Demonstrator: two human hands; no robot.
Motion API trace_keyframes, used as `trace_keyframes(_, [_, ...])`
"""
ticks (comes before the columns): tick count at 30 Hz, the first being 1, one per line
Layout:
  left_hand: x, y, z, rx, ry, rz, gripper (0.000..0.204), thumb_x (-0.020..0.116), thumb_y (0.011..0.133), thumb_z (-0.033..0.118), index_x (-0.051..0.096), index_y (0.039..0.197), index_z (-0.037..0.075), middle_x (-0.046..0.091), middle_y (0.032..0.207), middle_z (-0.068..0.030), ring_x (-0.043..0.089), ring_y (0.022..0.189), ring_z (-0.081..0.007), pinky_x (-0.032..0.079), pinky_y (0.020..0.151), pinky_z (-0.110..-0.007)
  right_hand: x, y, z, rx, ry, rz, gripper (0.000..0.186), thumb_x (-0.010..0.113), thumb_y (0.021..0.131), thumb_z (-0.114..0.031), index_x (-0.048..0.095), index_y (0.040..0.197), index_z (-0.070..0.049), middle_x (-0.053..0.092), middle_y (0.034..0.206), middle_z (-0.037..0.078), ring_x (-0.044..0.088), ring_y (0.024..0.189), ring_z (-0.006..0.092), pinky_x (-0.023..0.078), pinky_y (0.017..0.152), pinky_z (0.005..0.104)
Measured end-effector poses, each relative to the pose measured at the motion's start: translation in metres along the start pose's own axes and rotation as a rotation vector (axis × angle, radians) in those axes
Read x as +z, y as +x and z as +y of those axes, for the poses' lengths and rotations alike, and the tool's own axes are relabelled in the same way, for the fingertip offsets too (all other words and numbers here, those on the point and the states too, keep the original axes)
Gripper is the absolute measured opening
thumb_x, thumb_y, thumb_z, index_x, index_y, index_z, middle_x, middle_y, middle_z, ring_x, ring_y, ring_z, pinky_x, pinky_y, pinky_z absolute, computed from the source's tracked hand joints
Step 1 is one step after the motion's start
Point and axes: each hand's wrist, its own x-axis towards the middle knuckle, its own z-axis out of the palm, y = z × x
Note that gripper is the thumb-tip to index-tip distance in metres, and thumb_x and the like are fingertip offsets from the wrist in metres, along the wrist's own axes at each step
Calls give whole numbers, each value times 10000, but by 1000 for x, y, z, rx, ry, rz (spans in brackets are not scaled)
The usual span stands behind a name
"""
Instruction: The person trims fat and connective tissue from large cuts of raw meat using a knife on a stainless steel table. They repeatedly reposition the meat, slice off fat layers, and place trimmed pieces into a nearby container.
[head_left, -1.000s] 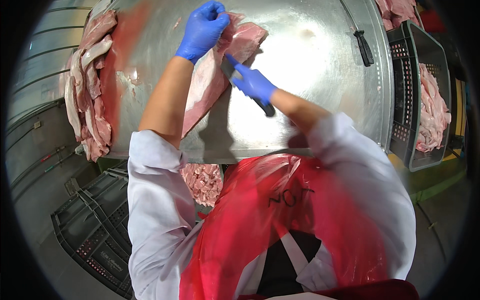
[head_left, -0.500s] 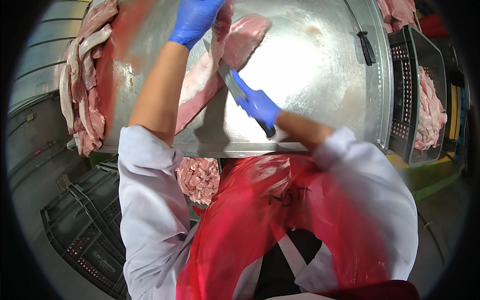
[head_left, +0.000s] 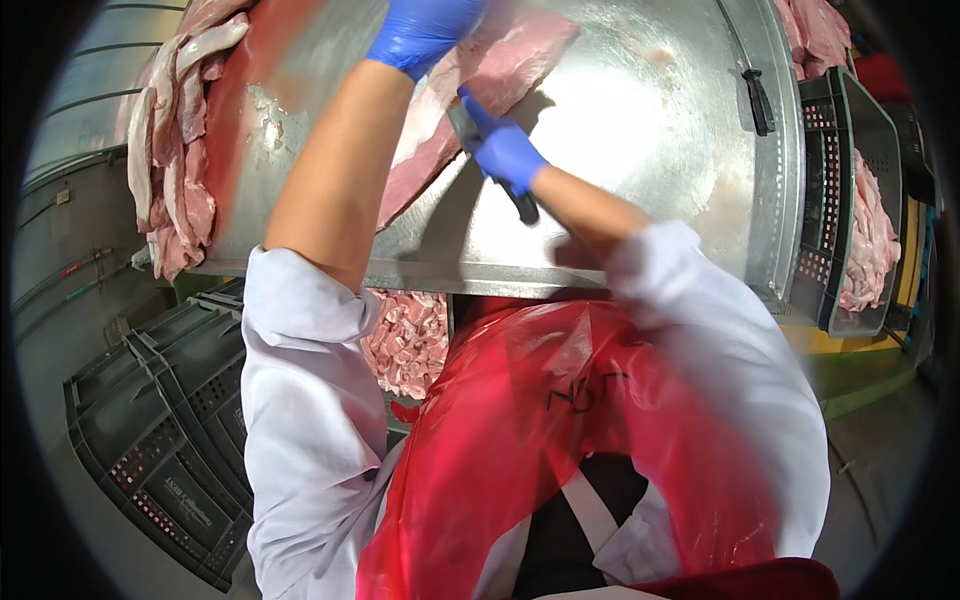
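Note:
A long pale-pink slab of meat [head_left: 520, 65] lies slantwise on the steel table [head_left: 640, 210]. My left hand [head_left: 428, 30], in a blue glove, is closed on the meat's far part at the upper edge, where the picture cuts off its fingertips. My right hand [head_left: 508, 155], gloved in blue too, grips a knife [head_left: 526, 208] by its black handle, with the index finger laid along the blade. The blade points up and left against the meat's near side, and its tip is hidden.
Strips of meat [head_left: 178, 140] hang over the table's left side. A honing steel [head_left: 758, 105] with a black handle lies at the right rim. Beyond it stands a grey crate [head_left: 868, 115] with meat inside. Diced meat [head_left: 405, 345] is below the near edge; dark crates [head_left: 150, 430] stand lower left.
The knife and my right hand have moved up and slightly left along the meat. My left hand has shifted right and up, partly out of view. The whole view has shifted slightly.

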Motion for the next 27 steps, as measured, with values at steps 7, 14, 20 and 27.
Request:
trace_keyframes(7, [-27,1,4,126,-120,41,94,610,950,70,567,868,87,595,719,10,553,613,-66,467,553,-237,46,-71,33,-88,88,-100,803,456,997,-171,-11,1647,-232,652,737,168,653,596,269,585,637,415])
trace_keyframes(14, [-39,-11,39,99,-195,32,101,615,943,42,556,871,79,588,706,8,562,587,-74,479,540,-240,72,-29,14,-152,-78,-14,782,458,976,-167,50,1643,-183,667,766,275,688,690,420,560,667,514])
trace_keyframes(20, [-27,-24,60,141,-167,5,107,617,939,22,557,872,79,592,705,6,558,576,-72,474,526,-240,64,14,-16,-15,-10,12,777,430,991,-160,4,1641,-155,697,849,291,697,708,443,567,688,516])
trace_keyframes(27, [-69,-45,106,252,-36,155,102,636,919,29,590,837,66,584,718,26,544,636,-45,454,572,-208,126,-61,20,-167,-147,-96,865,481,945,-87,-42,1634,-106,646,1085,358,683,812,474,548,779,546])
